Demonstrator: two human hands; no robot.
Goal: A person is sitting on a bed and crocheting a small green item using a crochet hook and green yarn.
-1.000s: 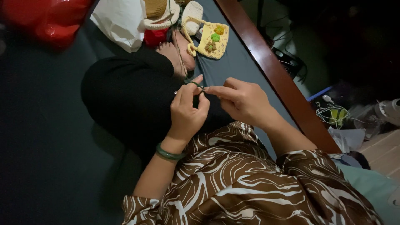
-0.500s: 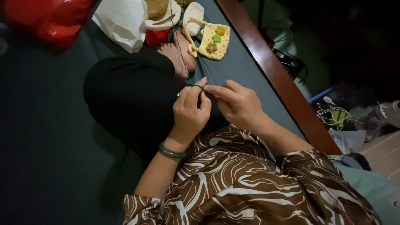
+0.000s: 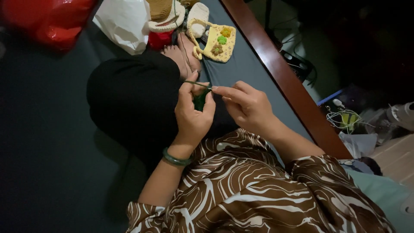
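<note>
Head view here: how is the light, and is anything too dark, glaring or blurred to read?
Head view: dim overall, with light falling on the left hand, the right hand and the yellow crocheted pouch; the small green crochet piece between the hands stays dark and hard to read; the red plastic bag shows glare spots; the top right corner is nearly black.

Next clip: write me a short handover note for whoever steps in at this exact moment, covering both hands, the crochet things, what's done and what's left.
Left hand: shut on the small green crochet piece.
Right hand: fingers pinched at the hook end beside the piece.
Nearby: finished-looking yellow crochet pouch with small flowers lies past the feet; white bag and red bag further left.
Done: a small green patch is worked.
Left: the green piece remains small and on the hook; how much more it needs cannot be told.
</note>
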